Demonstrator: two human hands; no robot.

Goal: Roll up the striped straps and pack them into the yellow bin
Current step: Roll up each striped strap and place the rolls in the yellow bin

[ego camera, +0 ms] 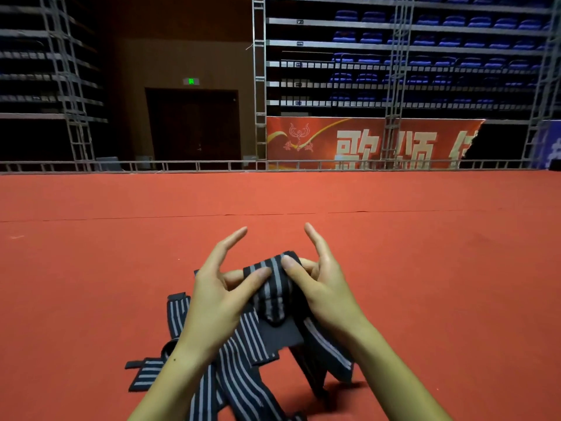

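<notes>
Head view, nearest first: both bare forearms reach forward from the bottom edge over a red carpet (425, 268). Under them a loose heap of black straps with grey stripes (239, 372) lies on the carpet, several ends fanning out to the left and toward the bottom edge.

Just above the heap, the two hands hold one striped strap (274, 287) between them, its upper end folded over and the rest hanging down to the pile. The left hand (218, 296) pinches the strap's left edge between thumb and a curled finger, while its index finger sticks out straight and apart from the others. The right hand (321, 284) pinches the right edge with thumb tip on the striped face, and its index finger likewise points up and forward, clear of the fabric.

Beyond the hands the carpet runs flat to a low metal rail (212, 165). Behind it stand a dark double door (194, 126) with a green exit sign (191, 81) above, scaffold trusses, a red banner (364, 144) with large pale characters, and tiers of blue seats (440, 41).
</notes>
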